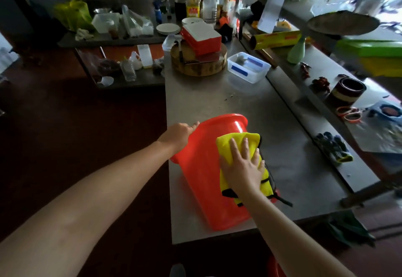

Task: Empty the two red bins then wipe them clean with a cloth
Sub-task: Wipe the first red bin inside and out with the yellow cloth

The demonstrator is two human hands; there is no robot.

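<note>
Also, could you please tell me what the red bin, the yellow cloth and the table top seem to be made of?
Red bin: likely moulded plastic, smooth and glossy, given the light streak along its wall. Yellow cloth: soft matte fabric, perhaps microfibre; it folds and drapes over the bin. Table top: probably stainless steel, grey with a dull brushed sheen.

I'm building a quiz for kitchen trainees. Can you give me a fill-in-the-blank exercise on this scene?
1. The right hand presses a ____ cloth flat against the bin.
2. The bin lies on its ____ on the table.
3. The left hand touches the bin near its ____.

Missing words: yellow; side; rim.
</note>
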